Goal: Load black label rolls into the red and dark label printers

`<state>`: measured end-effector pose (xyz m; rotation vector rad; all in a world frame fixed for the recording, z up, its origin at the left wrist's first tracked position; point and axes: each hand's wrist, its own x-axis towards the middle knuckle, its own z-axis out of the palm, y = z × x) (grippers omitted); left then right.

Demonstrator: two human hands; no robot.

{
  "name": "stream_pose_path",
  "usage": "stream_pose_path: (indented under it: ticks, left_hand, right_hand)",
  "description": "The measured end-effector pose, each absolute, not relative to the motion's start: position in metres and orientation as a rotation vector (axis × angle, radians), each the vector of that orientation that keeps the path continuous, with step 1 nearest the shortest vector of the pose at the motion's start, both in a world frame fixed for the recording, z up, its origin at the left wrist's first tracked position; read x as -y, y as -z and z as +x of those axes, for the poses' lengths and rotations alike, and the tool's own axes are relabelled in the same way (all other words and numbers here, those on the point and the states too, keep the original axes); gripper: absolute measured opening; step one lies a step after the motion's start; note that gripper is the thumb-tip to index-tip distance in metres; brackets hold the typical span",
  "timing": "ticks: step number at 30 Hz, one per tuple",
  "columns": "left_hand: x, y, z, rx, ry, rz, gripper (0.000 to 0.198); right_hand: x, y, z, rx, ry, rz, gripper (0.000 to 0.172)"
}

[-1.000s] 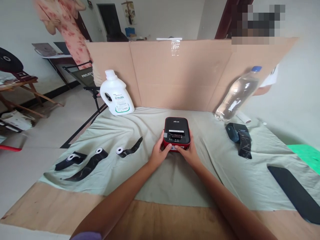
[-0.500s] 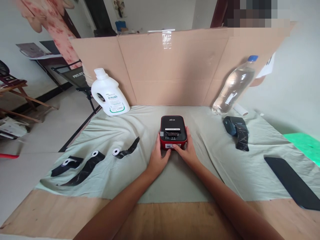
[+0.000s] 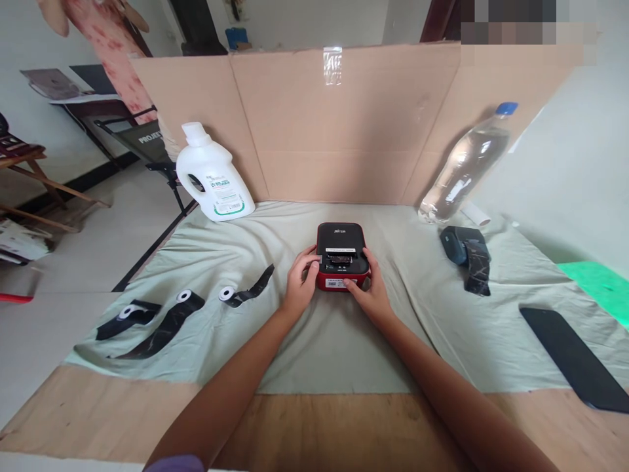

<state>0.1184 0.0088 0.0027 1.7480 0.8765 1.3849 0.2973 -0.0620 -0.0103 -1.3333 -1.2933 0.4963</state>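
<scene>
The left hand [image 3: 301, 282] has its fingers bent against the left side of a red-and-black box [image 3: 340, 239], its thumb at a small grey tab [image 3: 320, 259] on the top's left edge; whether it grips or only touches there, I cannot tell. The right hand [image 3: 377, 292] grasps the box from the right, fingers along the side and thumb on the near face, by a white label [image 3: 340, 283]. The box sits in the middle of the scene, on a pale green cloth [image 3: 344, 354] spread over the wooden counter [image 3: 319, 429], and a dark marbled strip [image 3: 340, 259] shows in the slot on its top. Handling the box at its edge looks like the step in hand; to do it well, the right hand should brace from side and near face, since the loose cloth could slide, while the left works lightly at the tab. Fingertips are best kept off the slot, so that the strip does not crease or skew. To the left lie three dark rolls [image 3: 190, 303] with strips trailing, well clear of the left forearm. To the right are a dark blue device [image 3: 455, 246], draped with a similar strip, and nearer, a black slab [image 3: 570, 354]. Farther off, a white jug [image 3: 221, 190] at left and a clear bottle [image 3: 464, 164] at right stand before a cardboard panel [image 3: 344, 144].
</scene>
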Motion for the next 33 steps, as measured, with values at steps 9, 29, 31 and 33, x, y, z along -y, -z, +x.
stream_pose_path:
  ticks: [9,29,31,33]
  left_hand:
    - [-0.021,0.008,0.116,-0.782,-1.412,1.810,0.028]
    - [-0.020,0.008,0.111,-0.694,-1.450,1.837,0.023]
    - [-0.020,0.008,0.112,-0.687,-1.454,1.840,0.023]
    - [-0.021,0.009,0.112,-0.685,-1.458,1.850,0.024]
  right_hand:
    - [0.059,0.011,0.304,1.411,-0.404,-1.373,0.092]
    - [-0.034,-0.078,0.351,1.556,-0.886,-1.512,0.016]
    - [-0.019,-0.075,0.352,1.513,-0.951,-1.412,0.019]
    - [-0.011,-0.075,0.353,1.537,-0.979,-1.406,0.023]
